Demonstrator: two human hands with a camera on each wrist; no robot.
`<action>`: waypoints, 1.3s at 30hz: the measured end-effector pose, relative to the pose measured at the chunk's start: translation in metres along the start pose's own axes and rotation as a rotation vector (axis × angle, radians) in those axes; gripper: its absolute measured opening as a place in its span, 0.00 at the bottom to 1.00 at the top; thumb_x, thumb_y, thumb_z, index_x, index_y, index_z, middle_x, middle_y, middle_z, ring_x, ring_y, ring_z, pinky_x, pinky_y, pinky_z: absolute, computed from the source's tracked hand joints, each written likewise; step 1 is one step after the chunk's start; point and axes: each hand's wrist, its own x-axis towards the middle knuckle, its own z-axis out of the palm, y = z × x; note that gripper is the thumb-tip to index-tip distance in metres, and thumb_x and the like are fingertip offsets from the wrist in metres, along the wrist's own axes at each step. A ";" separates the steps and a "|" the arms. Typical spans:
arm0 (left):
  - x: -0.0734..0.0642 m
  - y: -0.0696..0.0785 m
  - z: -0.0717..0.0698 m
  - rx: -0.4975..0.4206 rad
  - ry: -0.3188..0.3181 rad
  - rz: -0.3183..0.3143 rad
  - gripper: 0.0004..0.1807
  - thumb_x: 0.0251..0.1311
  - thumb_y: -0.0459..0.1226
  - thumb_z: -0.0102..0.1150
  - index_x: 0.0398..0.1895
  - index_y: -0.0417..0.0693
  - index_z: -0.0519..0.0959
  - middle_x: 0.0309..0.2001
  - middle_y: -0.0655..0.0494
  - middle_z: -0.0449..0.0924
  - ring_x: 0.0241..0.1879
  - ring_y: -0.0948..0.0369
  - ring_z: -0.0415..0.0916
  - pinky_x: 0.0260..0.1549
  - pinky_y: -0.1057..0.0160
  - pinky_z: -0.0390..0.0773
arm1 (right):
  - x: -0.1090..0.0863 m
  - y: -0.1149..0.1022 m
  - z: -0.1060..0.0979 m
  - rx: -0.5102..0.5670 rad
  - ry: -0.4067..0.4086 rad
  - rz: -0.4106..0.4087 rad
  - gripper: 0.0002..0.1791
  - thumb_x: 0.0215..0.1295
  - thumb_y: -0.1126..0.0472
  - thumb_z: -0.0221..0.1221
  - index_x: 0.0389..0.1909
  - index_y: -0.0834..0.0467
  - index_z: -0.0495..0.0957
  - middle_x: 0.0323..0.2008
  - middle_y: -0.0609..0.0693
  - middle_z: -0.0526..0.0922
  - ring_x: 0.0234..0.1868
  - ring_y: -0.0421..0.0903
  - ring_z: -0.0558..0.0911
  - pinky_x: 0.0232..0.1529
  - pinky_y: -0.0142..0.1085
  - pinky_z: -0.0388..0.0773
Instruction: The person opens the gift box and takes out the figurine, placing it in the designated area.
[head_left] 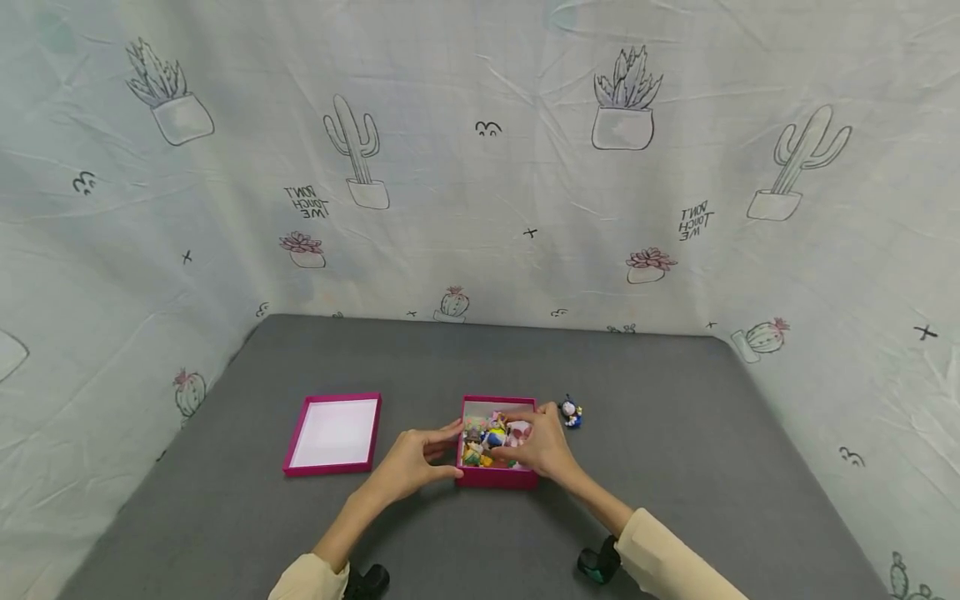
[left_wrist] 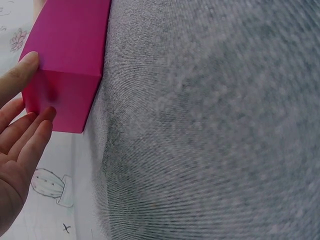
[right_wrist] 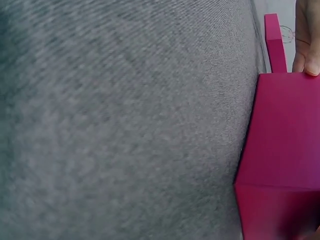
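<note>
A magenta box (head_left: 497, 477) stands on the grey cloth, with several small colourful figurines (head_left: 476, 440) inside it. My left hand (head_left: 412, 463) holds the box at its front left corner, thumb on the front and fingers along the left side. In the left wrist view its fingertips (left_wrist: 50, 114) touch the side wall. Over the right part of the box, my right hand (head_left: 546, 444) reaches in, thumb and index finger spread around a pink figurine (head_left: 518, 432). Whether they pinch it, I cannot tell. The box wall hides most of the right hand in the right wrist view.
A magenta lid (head_left: 370, 460) with a white inside lies face up to the left of the box. One blue and white figurine (head_left: 572, 412) is outside the box, just to its right. Behind the grey table (head_left: 660, 392) hangs a white curtain (head_left: 525, 167) with cactus drawings.
</note>
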 end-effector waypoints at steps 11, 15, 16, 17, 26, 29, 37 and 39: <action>-0.003 -0.001 -0.001 0.004 -0.008 0.004 0.37 0.48 0.35 0.72 0.63 0.36 0.71 0.66 0.42 0.66 0.59 0.48 0.72 0.50 0.58 0.79 | 0.000 0.014 -0.014 0.216 0.118 -0.187 0.27 0.41 0.57 0.77 0.44 0.64 0.83 0.50 0.56 0.72 0.49 0.52 0.72 0.44 0.50 0.75; -0.005 0.000 -0.001 -0.001 -0.004 -0.007 0.37 0.48 0.34 0.72 0.63 0.36 0.71 0.66 0.42 0.65 0.59 0.48 0.72 0.50 0.57 0.78 | 0.003 0.017 -0.026 0.297 0.050 -0.218 0.26 0.44 0.60 0.76 0.46 0.61 0.80 0.53 0.53 0.80 0.47 0.50 0.77 0.44 0.45 0.78; -0.005 0.000 -0.001 -0.001 -0.002 -0.009 0.37 0.48 0.34 0.72 0.63 0.36 0.71 0.66 0.42 0.66 0.58 0.48 0.72 0.50 0.57 0.79 | 0.004 0.018 -0.029 0.325 0.023 -0.220 0.26 0.45 0.61 0.75 0.46 0.61 0.79 0.52 0.53 0.81 0.46 0.49 0.78 0.44 0.41 0.79; -0.004 0.000 -0.001 0.000 -0.001 -0.009 0.37 0.48 0.34 0.73 0.63 0.36 0.71 0.66 0.42 0.66 0.58 0.48 0.72 0.50 0.57 0.79 | 0.005 0.018 -0.032 0.362 -0.008 -0.222 0.26 0.46 0.62 0.75 0.48 0.62 0.78 0.51 0.54 0.82 0.44 0.48 0.79 0.44 0.40 0.79; -0.002 -0.001 0.000 -0.014 0.002 -0.010 0.37 0.47 0.35 0.73 0.63 0.35 0.71 0.66 0.42 0.66 0.58 0.47 0.72 0.49 0.57 0.79 | 0.009 0.029 -0.059 0.577 -0.210 -0.240 0.36 0.50 0.70 0.71 0.62 0.63 0.69 0.50 0.64 0.79 0.43 0.41 0.83 0.44 0.36 0.82; -0.002 0.000 0.000 -0.017 0.000 -0.015 0.37 0.47 0.35 0.73 0.63 0.36 0.71 0.66 0.42 0.66 0.58 0.47 0.72 0.49 0.57 0.79 | 0.009 0.035 -0.066 0.551 -0.196 -0.250 0.36 0.49 0.69 0.71 0.62 0.61 0.71 0.55 0.65 0.76 0.46 0.41 0.81 0.47 0.35 0.81; -0.002 0.000 0.000 -0.008 -0.007 -0.015 0.37 0.48 0.36 0.73 0.63 0.36 0.71 0.66 0.41 0.66 0.58 0.46 0.72 0.49 0.57 0.79 | 0.007 0.052 -0.092 0.509 -0.173 -0.202 0.35 0.48 0.68 0.72 0.60 0.62 0.73 0.52 0.63 0.79 0.44 0.41 0.82 0.46 0.48 0.81; -0.002 0.000 0.000 -0.006 -0.008 -0.015 0.37 0.48 0.36 0.73 0.63 0.36 0.71 0.65 0.41 0.66 0.58 0.46 0.72 0.49 0.57 0.79 | 0.007 0.058 -0.097 0.500 -0.169 -0.201 0.35 0.48 0.68 0.72 0.60 0.63 0.73 0.52 0.63 0.79 0.43 0.40 0.82 0.46 0.45 0.81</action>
